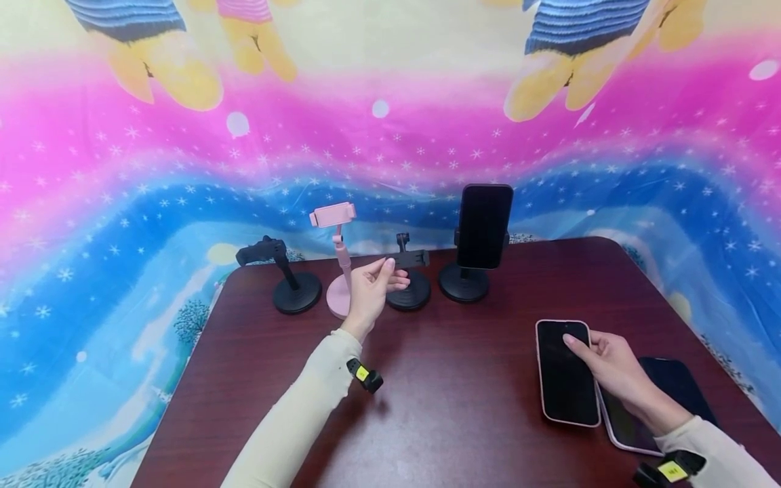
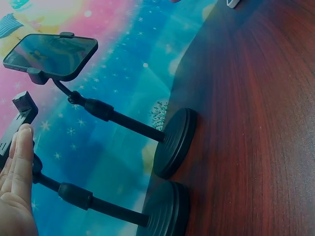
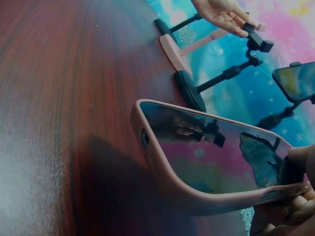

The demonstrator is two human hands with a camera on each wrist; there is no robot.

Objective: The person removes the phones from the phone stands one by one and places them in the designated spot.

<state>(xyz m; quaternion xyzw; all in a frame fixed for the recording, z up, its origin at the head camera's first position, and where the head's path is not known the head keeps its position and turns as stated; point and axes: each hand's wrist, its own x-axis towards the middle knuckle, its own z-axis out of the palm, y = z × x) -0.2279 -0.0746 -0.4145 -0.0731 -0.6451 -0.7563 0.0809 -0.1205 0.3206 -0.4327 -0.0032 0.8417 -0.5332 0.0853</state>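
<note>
My left hand point(image 1: 372, 291) pinches the left end of a black phone stand's clamp point(image 1: 415, 259), with the thumb on the near side. This stand's round base point(image 1: 410, 291) rests on the table. In the left wrist view the fingers point(image 2: 22, 164) lie against the clamp. My right hand point(image 1: 619, 373) grips a phone in a pink case point(image 1: 567, 390), thumb over its dark screen. The right wrist view shows this phone point(image 3: 197, 157) close up, tilted above the tabletop. Beneath the right hand, another dark-screened phone point(image 1: 677, 386) lies on the table, partly hidden by the hand.
Left of the pinched stand are a pink phone stand point(image 1: 343, 254) and a black one point(image 1: 296, 291). To its right, a black stand point(image 1: 465, 285) holds an upright phone point(image 1: 485, 227). The dark wooden table point(image 1: 427, 407) meets a patterned cloth backdrop point(image 1: 378, 149) behind the stands.
</note>
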